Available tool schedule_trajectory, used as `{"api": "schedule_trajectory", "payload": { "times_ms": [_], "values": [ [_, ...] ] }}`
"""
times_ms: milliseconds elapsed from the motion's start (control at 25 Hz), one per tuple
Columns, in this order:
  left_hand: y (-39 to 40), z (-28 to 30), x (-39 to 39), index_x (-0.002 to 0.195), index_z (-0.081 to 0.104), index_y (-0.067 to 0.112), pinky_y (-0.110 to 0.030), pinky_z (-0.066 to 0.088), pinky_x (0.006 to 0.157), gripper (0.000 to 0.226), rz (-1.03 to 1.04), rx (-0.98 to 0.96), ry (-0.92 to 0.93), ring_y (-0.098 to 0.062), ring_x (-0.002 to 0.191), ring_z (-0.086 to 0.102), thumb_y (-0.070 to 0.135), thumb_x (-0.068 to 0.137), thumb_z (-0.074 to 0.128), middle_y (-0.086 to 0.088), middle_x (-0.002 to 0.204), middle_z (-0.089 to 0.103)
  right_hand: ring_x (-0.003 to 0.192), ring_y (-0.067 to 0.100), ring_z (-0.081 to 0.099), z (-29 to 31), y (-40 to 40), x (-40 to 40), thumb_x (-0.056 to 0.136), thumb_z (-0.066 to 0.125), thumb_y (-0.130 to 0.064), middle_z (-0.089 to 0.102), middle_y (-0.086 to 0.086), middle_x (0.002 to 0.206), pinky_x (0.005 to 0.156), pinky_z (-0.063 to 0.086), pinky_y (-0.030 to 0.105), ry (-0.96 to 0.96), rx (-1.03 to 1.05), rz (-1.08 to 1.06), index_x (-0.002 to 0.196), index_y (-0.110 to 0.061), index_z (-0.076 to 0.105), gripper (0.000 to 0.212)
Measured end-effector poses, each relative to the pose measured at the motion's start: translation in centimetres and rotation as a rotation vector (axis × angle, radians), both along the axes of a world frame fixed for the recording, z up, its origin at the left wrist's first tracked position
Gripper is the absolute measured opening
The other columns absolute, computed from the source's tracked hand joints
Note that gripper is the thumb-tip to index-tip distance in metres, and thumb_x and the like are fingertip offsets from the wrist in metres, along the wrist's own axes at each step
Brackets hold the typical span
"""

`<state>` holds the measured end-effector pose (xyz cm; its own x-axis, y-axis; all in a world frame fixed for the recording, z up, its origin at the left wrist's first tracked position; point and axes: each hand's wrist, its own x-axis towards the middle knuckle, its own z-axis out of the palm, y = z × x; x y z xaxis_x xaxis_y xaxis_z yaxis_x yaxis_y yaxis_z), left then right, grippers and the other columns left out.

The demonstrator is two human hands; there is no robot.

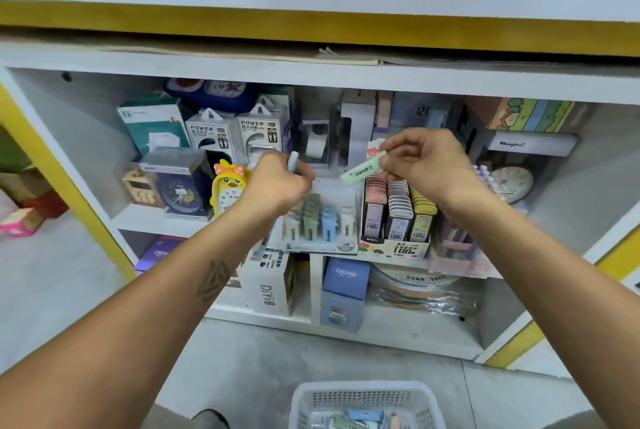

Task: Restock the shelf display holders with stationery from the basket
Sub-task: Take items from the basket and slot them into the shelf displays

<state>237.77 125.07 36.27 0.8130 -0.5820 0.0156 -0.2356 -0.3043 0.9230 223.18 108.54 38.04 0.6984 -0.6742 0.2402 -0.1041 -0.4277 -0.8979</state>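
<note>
My left hand grips a small pale grey-blue stationery piece above a clear display holder that carries rows of white, green and blue pieces. My right hand pinches a flat light-green lead case over a cardboard display holder filled with pink, grey and yellow lead cases. Both holders stand on the middle shelf. A white mesh basket with several loose stationery pieces sits on the floor at the bottom edge.
Power bank boxes, a yellow duck clock and a blue clock fill the shelf to the left. A round clock stands at right. Below are a DIY box and a blue box. A shoe tip is beside the basket.
</note>
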Motion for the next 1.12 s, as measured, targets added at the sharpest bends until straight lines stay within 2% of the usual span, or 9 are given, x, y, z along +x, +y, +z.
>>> {"api": "schedule_trajectory", "payload": {
  "times_ms": [120, 160, 200, 240, 320, 440, 840, 1000, 1120],
  "values": [
    [1.5, -0.8, 2.0, 0.059, 0.059, 0.021, -0.010, 0.024, 0.034, 0.034, -0.005, 0.146, -0.276, -0.023, 0.052, 0.052, 0.002, 0.087, 0.057, -0.006, 0.059, 0.056, 0.071, 0.001, 0.067, -0.8, 0.6, 2.6, 0.090, 0.069, -0.004, 0.072, -0.002, 0.083, 0.079, 0.056, 0.016, 0.057, -0.352, -0.050, 0.100, -0.016, 0.075, 0.017],
    [1.9, -1.2, 2.5, 0.056, 0.056, 0.022, -0.008, 0.023, 0.035, 0.037, -0.022, 0.189, -0.347, -0.020, 0.094, 0.045, 0.004, 0.088, 0.057, -0.010, 0.064, 0.058, 0.073, 0.002, 0.065, -1.2, 0.9, 3.3, 0.091, 0.068, -0.007, 0.071, -0.004, 0.083, 0.080, 0.055, 0.016, 0.078, -0.462, -0.051, 0.102, -0.017, 0.075, 0.017],
    [2.4, -1.5, 2.8, 0.057, 0.055, 0.022, -0.008, 0.026, 0.038, 0.036, -0.052, 0.245, -0.414, -0.018, 0.096, 0.034, 0.005, 0.089, 0.058, -0.013, 0.065, 0.055, 0.077, 0.008, 0.066, -1.7, 1.1, 4.1, 0.092, 0.065, -0.009, 0.071, -0.002, 0.085, 0.082, 0.056, 0.024, 0.105, -0.549, -0.046, 0.105, -0.018, 0.074, 0.018],
    [2.8, -2.0, 3.0, 0.061, 0.055, 0.020, -0.008, 0.029, 0.043, 0.031, -0.100, 0.304, -0.477, -0.002, 0.070, 0.028, 0.005, 0.088, 0.058, -0.010, 0.065, 0.053, 0.080, 0.017, 0.066, -2.3, 1.3, 4.7, 0.094, 0.062, -0.011, 0.072, 0.001, 0.087, 0.081, 0.057, 0.032, 0.141, -0.626, -0.040, 0.106, -0.018, 0.072, 0.017],
    [3.2, -2.9, 3.2, 0.070, 0.057, 0.015, -0.024, 0.042, 0.057, 0.019, -0.204, 0.416, -0.596, -0.031, 0.075, 0.058, 0.009, 0.088, 0.057, -0.006, 0.070, 0.057, 0.080, 0.029, 0.064, -3.4, 1.7, 6.0, 0.096, 0.057, -0.013, 0.070, 0.009, 0.087, 0.075, 0.057, 0.042, 0.210, -0.735, -0.032, 0.104, -0.015, 0.067, 0.012],
    [3.4, -3.7, 2.8, 0.097, 0.066, 0.018, -0.038, 0.053, 0.072, 0.015, -0.286, 0.545, -0.694, -0.036, 0.092, 0.063, 0.013, 0.088, 0.055, -0.010, 0.093, 0.069, 0.076, 0.031, 0.062, -4.8, 2.3, 7.7, 0.097, 0.056, -0.013, 0.066, 0.011, 0.081, 0.069, 0.056, 0.045, 0.282, -0.770, 0.001, 0.093, -0.013, 0.062, 0.007],
    [3.2, -4.1, 2.7, 0.093, 0.062, 0.011, -0.037, 0.049, 0.061, 0.014, -0.348, 0.629, -0.670, -0.034, 0.081, 0.059, 0.007, 0.082, 0.053, -0.013, 0.089, 0.065, 0.075, 0.026, 0.062, -6.5, 2.8, 10.0, 0.090, 0.060, -0.002, 0.066, 0.007, 0.080, 0.072, 0.056, 0.043, 0.403, -0.776, 0.140, 0.084, -0.013, 0.067, 0.015],
    [3.3, -3.8, 2.9, 0.092, 0.061, 0.009, -0.031, 0.039, 0.054, 0.012, -0.352, 0.621, -0.593, -0.033, 0.079, 0.059, 0.005, 0.083, 0.053, -0.010, 0.083, 0.060, 0.093, 0.031, 0.066, -6.5, 3.3, 10.2, 0.080, 0.056, 0.014, 0.071, 0.013, 0.103, 0.085, 0.057, 0.043, 0.592, -0.791, 0.187, 0.105, -0.009, 0.073, 0.038],
    [2.7, -2.8, 2.7, 0.101, 0.067, 0.009, -0.034, 0.051, 0.056, 0.022, -0.248, 0.393, -0.334, -0.027, 0.074, 0.064, 0.002, 0.086, 0.052, -0.009, 0.088, 0.066, 0.116, 0.029, 0.061, -5.4, 3.8, 9.6, 0.088, 0.055, 0.007, 0.066, 0.011, 0.127, 0.099, 0.051, 0.036, 0.522, -0.712, 0.172, 0.127, -0.014, 0.067, 0.046]
  ]
}}
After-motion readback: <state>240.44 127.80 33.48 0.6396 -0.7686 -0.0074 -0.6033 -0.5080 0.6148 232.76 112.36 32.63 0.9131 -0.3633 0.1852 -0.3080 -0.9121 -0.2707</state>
